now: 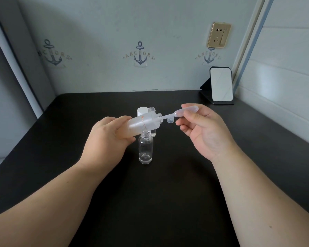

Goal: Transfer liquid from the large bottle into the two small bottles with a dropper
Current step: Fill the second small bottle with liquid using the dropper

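A matte black bench (168,193) fills the lower view. Behind it, at twelve o'clock, stands a pale blue wall (105,24) printed with anchor motifs (140,54). At one o'clock sits a gold wall socket (218,35), below it a small standing mirror (221,84).

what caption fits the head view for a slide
Left hand tilts the frosted large bottle while the right hand feeds a plastic dropper into its neck, above an open small bottle.

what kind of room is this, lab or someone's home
Likely a home, perhaps a bedroom corner: anchor-print wallpaper, a small stand mirror on a black table, and a gold wall socket. No lab gear shows.
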Demonstrator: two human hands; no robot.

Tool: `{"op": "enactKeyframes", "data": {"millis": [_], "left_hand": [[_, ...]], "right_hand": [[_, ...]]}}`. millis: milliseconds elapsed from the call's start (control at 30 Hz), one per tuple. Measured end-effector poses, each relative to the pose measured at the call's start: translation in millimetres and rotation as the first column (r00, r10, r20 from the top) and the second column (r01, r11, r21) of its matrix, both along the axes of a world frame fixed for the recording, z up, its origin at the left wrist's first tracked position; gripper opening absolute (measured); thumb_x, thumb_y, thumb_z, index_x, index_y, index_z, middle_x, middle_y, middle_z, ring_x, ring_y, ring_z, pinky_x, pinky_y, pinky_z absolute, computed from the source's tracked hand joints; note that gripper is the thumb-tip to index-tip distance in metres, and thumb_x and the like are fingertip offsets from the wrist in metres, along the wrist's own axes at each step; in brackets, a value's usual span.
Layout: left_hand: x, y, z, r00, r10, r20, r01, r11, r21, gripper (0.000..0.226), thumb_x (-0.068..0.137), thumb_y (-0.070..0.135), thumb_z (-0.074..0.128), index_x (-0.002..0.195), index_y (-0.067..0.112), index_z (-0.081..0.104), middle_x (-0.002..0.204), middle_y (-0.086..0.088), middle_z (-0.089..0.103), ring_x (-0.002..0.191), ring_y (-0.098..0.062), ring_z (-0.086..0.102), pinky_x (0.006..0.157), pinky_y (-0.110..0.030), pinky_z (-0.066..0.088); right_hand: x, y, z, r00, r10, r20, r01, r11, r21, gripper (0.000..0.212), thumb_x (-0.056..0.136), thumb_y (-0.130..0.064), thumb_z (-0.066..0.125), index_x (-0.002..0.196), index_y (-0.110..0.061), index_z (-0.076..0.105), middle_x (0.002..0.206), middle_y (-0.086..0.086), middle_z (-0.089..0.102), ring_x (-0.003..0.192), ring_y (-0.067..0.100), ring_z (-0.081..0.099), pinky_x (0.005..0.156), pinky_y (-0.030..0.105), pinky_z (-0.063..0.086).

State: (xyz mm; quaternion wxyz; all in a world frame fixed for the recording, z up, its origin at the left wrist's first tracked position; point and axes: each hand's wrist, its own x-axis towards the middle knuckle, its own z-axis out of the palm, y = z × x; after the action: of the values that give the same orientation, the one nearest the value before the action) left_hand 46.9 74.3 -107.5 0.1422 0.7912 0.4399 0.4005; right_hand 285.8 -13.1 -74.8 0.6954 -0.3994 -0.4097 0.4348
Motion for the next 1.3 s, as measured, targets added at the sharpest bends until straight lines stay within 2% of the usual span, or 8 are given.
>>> {"op": "enactKeyframes", "data": {"millis": [267,467,633,700,833,1100,1200,1300], "left_hand": [[-0.5,1.4,-0.6,0.999,0.032,0.005,-0.032,0.999,-0.015,0.053,0.080,0.021,0.083,0.128,0.033,0.066,0.110,0.012,0.058,0.105,-0.011,0.052,0.087,-0.022,0.036],[-2.0,2.4,-0.2,0.998,0.052,0.022,-0.052,0.999,-0.012,0.052,0.079,0.021,0.083,0.125,0.037,0.066,0.108,0.014,0.057,0.101,-0.005,0.049,0.078,-0.005,0.031],[-3.7,2.5,3.2,0.995,0.093,0.044,-0.092,0.995,-0.023,0.049,0.082,0.025,0.080,0.127,0.037,0.064,0.106,0.016,0.056,0.098,-0.004,0.048,0.077,-0.010,0.031],[-3.7,1.8,4.5,0.993,0.097,0.066,-0.095,0.995,-0.030,0.045,0.083,0.028,0.079,0.124,0.039,0.064,0.099,0.020,0.055,0.090,0.001,0.048,0.074,-0.010,0.032],[-4.4,1.7,4.8,0.988,0.092,0.124,-0.086,0.995,-0.052,0.044,0.083,0.029,0.078,0.122,0.043,0.062,0.097,0.025,0.053,0.094,0.019,0.045,0.071,-0.011,0.032],[-6.1,4.1,2.8,0.971,0.066,0.230,-0.037,0.991,-0.129,0.037,0.084,0.036,0.077,0.112,0.053,0.059,0.096,0.021,0.063,0.092,-0.002,0.058,0.072,-0.023,0.043],[-5.6,3.7,3.2,0.964,0.042,0.263,0.002,0.986,-0.165,0.036,0.084,0.036,0.077,0.094,0.064,0.057,0.093,0.027,0.063,0.084,-0.004,0.063,0.070,-0.028,0.050],[-4.4,2.8,4.0,0.958,0.033,0.286,0.022,0.982,-0.187,0.040,0.084,0.036,0.078,0.092,0.067,0.055,0.094,0.034,0.062,0.084,0.002,0.063,0.070,-0.026,0.050]], "right_hand": [[5.6,0.9,-0.4,0.992,-0.020,-0.125,0.022,1.000,0.009,0.011,0.087,-0.017,0.072,0.088,-0.020,0.082,0.092,0.005,0.077,0.074,0.017,0.069,0.070,0.025,0.055],[13.7,0.1,0.6,0.959,-0.098,-0.268,0.105,0.994,0.012,0.011,0.089,-0.022,0.074,0.082,-0.019,0.082,0.089,0.001,0.076,0.076,0.013,0.070,0.070,0.023,0.055],[20.8,0.8,0.4,0.872,-0.186,-0.454,0.215,0.977,0.013,0.008,0.091,-0.017,0.072,0.092,-0.013,0.079,0.088,0.004,0.075,0.075,0.016,0.071,0.067,0.025,0.055],[24.1,0.9,0.7,0.833,-0.206,-0.513,0.246,0.969,0.012,0.009,0.091,-0.015,0.072,0.099,-0.010,0.075,0.087,0.005,0.075,0.074,0.017,0.071,0.066,0.025,0.054],[25.9,0.6,0.5,0.806,-0.225,-0.548,0.271,0.962,0.004,0.012,0.095,-0.014,0.069,0.104,-0.008,0.072,0.086,0.003,0.074,0.075,0.015,0.071,0.067,0.025,0.055],[27.8,-0.7,2.5,0.739,-0.237,-0.630,0.307,0.952,0.001,0.015,0.095,-0.011,0.068,0.108,-0.004,0.071,0.082,0.004,0.074,0.073,0.017,0.070,0.067,0.026,0.056],[27.3,-0.9,2.6,0.736,-0.224,-0.639,0.299,0.954,0.009,0.014,0.096,-0.011,0.067,0.106,-0.003,0.070,0.079,0.004,0.073,0.071,0.017,0.070,0.065,0.025,0.054],[27.4,-0.9,2.8,0.733,-0.214,-0.646,0.284,0.959,0.005,0.016,0.094,-0.010,0.066,0.108,-0.002,0.069,0.076,0.004,0.071,0.066,0.016,0.066,0.062,0.025,0.051]]}}
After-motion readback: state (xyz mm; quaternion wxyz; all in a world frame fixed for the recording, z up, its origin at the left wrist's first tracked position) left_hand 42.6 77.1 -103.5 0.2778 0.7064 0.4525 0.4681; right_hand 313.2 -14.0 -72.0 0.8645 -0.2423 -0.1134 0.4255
